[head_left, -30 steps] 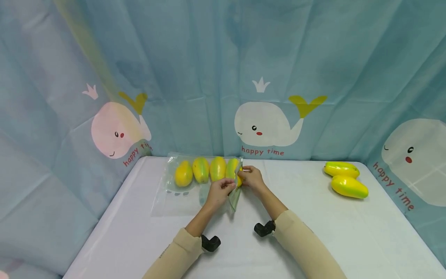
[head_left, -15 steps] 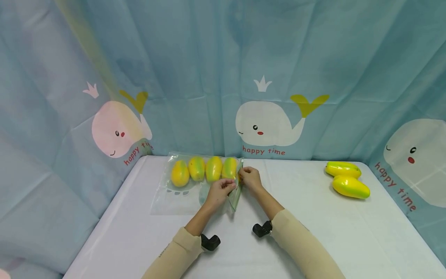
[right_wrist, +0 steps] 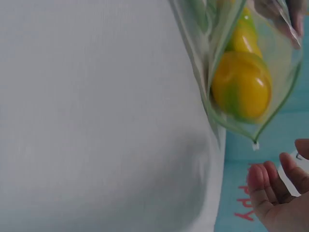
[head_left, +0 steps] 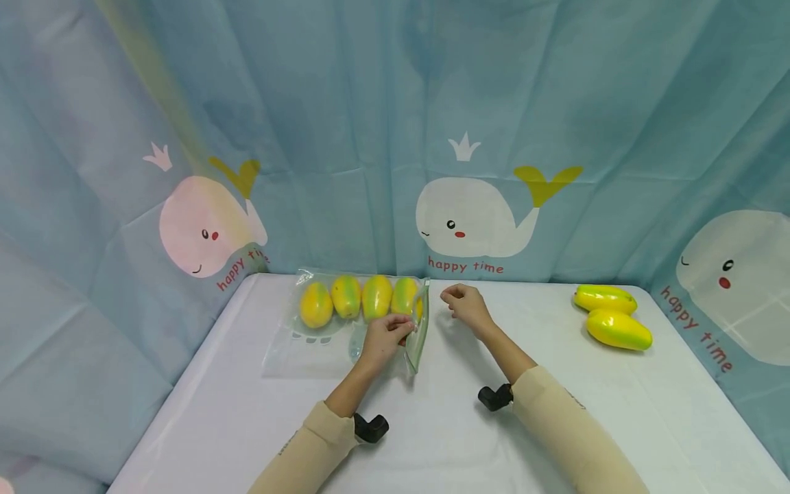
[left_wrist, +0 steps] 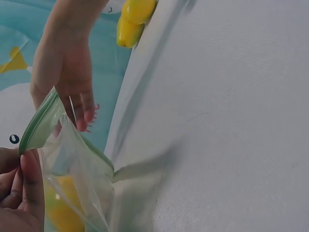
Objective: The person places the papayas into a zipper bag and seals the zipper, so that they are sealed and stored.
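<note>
A clear zip bag (head_left: 333, 358) with a green zip edge lies at the back middle of the table, holding several yellow-green papaya-like fruits (head_left: 377, 299) in a row. My left hand (head_left: 382, 339) pinches one side of the mouth between thumb and fingers, as the left wrist view shows at the green zip edge (left_wrist: 41, 121). The mouth gapes in the right wrist view, with a fruit (right_wrist: 241, 87) just inside. My right hand (head_left: 470, 309) hovers just right of the mouth, empty, its fingers loosely bent and apart from the bag.
Two more such fruits, one behind (head_left: 605, 300) and one in front (head_left: 619, 330), lie at the back right of the white table (head_left: 617, 412). A blue curtain (head_left: 345, 123) with printed whales rises right behind the table's far edge.
My right hand has drawn out of the bag's mouth and moved right, empty. The fruits inside have shifted left, deeper into the bag. My left hand keeps its grip on the mouth.
</note>
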Motion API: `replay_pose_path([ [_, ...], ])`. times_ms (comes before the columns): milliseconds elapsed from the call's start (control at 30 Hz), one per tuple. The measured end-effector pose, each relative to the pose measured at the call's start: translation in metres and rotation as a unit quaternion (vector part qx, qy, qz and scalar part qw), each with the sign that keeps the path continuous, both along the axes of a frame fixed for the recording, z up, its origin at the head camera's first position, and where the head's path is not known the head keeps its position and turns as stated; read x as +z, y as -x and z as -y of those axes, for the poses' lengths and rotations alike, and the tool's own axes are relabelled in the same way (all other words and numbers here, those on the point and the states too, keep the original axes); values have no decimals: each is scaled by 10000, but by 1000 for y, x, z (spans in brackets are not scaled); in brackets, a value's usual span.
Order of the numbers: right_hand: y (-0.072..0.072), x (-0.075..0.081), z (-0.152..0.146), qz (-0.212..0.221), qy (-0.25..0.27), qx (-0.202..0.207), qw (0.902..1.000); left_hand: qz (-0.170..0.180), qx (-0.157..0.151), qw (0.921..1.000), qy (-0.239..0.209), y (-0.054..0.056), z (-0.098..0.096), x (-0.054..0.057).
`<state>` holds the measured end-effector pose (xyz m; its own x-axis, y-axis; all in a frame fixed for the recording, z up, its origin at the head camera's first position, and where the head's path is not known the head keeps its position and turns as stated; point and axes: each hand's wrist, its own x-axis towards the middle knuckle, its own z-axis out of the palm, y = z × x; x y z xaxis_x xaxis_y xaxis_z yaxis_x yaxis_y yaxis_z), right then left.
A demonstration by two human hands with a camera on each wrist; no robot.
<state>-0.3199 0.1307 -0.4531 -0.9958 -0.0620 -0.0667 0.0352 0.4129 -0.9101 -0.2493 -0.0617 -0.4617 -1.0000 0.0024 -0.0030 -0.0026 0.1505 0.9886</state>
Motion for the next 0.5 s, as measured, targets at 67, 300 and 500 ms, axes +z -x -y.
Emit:
replay_pose_path([
  [67, 0, 3, -8, -78, -223, 57, 9997, 31, -10, 10000, -9, -4, 0, 8],
  [300, 0, 12, -34, -441, -795, 240, 9956, 192, -30, 9998, -35, -12, -2, 23],
  [500, -1, 17, -55, -511, -943, 369, 9935, 322, 93, 9992, -239, 1, -2, -2],
])
